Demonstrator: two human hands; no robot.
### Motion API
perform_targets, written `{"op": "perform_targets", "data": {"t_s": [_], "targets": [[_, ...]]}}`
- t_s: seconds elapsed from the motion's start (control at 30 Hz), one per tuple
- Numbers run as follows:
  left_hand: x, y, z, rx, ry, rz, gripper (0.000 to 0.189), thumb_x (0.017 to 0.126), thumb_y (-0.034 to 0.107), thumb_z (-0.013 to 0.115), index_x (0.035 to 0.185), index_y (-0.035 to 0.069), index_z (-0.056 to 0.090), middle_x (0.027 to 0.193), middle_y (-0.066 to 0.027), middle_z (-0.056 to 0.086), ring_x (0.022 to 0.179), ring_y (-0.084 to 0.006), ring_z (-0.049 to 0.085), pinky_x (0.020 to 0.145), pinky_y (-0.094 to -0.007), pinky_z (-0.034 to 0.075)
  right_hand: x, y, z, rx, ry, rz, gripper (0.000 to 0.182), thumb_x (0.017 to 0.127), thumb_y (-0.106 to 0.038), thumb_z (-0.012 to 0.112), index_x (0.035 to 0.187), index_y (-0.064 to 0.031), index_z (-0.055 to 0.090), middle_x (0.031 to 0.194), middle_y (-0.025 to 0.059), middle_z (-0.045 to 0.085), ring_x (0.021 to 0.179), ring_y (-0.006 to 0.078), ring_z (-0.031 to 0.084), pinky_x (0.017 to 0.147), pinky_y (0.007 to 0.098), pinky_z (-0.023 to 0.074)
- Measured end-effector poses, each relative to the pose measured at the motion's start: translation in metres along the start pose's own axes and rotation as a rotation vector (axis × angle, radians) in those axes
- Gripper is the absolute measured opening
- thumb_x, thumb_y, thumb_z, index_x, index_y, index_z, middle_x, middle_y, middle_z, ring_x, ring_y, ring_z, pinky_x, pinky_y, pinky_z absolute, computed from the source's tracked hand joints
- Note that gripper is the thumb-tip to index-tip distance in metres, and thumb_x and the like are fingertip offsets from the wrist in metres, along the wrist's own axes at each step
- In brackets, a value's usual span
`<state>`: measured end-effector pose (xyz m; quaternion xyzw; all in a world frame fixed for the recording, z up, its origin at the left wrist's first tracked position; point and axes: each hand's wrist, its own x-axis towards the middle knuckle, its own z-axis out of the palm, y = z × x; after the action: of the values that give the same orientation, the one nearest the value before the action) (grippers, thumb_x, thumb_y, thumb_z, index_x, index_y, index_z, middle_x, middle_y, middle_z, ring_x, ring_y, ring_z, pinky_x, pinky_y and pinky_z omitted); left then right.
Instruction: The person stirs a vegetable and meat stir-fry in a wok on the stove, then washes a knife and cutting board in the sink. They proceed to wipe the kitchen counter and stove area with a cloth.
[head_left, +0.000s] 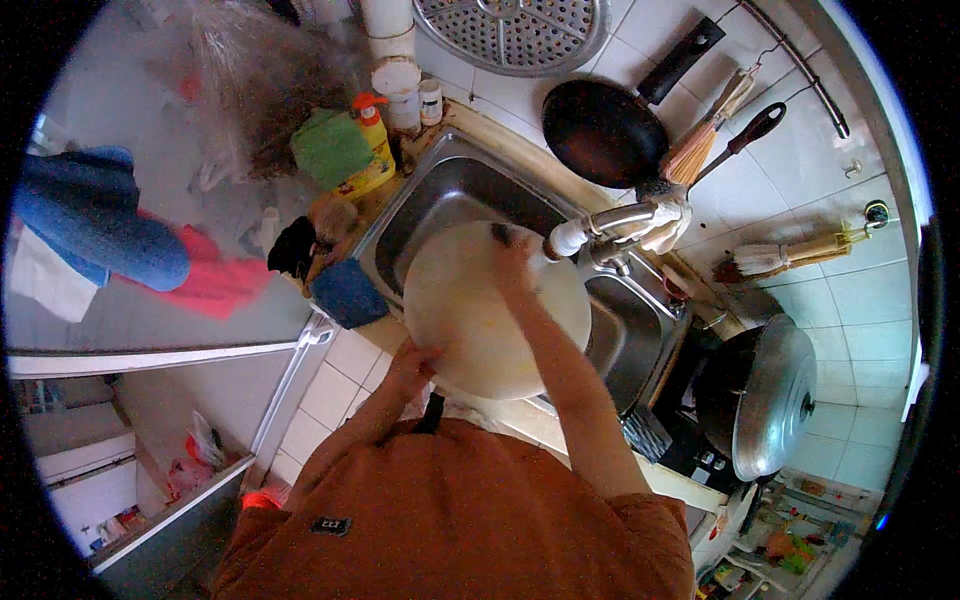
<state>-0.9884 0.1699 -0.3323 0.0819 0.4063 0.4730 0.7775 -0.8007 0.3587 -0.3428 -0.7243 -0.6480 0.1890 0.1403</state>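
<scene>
A large round pale board, perhaps a cutting board, lies over the steel double sink and leans towards my body. My left hand grips its lower left edge. Near the board's upper right, below the faucet, my right hand is closed on a small dark object, whose kind I cannot tell. That object touches or nearly touches the board's surface.
A yellow pump bottle, a green cloth or sponge and a blue cloth are at the left. A frying pan hangs on the tiled wall. A lidded wok stands on the stove at the right.
</scene>
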Motion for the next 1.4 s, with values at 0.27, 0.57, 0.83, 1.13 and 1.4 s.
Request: {"op": "perform_targets", "data": {"t_s": [0.27,0.57,0.83,1.13,1.4], "targets": [[-0.009,0.019,0.000,0.122,0.035,0.034,0.041,0.082,0.009,0.066,0.121,0.001,0.052,0.110,-0.0093,0.062,0.100,-0.0223,0.061,0.086,-0.0355,0.051,0.030,0.067,0.042,0.442,0.211,0.290,0.032,0.089,-0.030,0.059,0.111,-0.0073,0.055,0.111,0.0156,0.059,0.099,0.0311,0.060,0.075,0.0401,0.0511],[-0.005,0.025,0.002,0.081,0.004,0.048,0.037,0.083,0.007,0.065,0.118,0.003,0.054,0.107,-0.0054,0.063,0.095,-0.0170,0.062,0.078,-0.0286,0.053,-0.022,0.025,-0.030,-0.021,0.150,0.041,0.033,0.088,-0.030,0.056,0.112,-0.0078,0.056,0.103,0.0156,0.058,0.106,0.0338,0.053,0.073,0.0480,0.0500],[0.051,0.028,-0.016,0.140,0.060,0.201,0.031,0.084,0.006,0.063,0.115,0.006,0.057,0.104,-0.0039,0.064,0.092,-0.0152,0.062,0.071,-0.0269,0.052,-0.071,0.000,-0.033,0.574,0.258,0.107,0.025,0.083,-0.016,0.062,0.106,-0.0063,0.062,0.109,0.0150,0.054,0.096,0.0334,0.055,0.081,0.0413,0.0485],[0.059,0.063,0.013,0.056,0.044,0.271,0.029,0.083,0.008,0.068,0.109,0.010,0.056,0.101,-0.0013,0.065,0.077,-0.0096,0.062,0.051,-0.0230,0.047,-0.107,0.031,-0.046,0.599,0.202,0.177,0.039,0.087,-0.019,0.059,0.124,-0.0070,0.054,0.109,0.0172,0.054,0.101,0.0388,0.053,0.086,0.0465,0.0462],[0.044,0.051,0.004,0.063,-0.077,0.068,0.040,0.083,0.006,0.066,0.121,0.007,0.053,0.102,-0.0048,0.064,0.086,-0.0180,0.064,0.072,-0.0294,0.053,0.000,0.050,-0.072,0.237,0.599,0.124,0.034,0.084,-0.014,0.058,0.118,-0.0089,0.057,0.108,0.0170,0.058,0.099,0.0357,0.057,0.082,0.0445,0.0469]]}}
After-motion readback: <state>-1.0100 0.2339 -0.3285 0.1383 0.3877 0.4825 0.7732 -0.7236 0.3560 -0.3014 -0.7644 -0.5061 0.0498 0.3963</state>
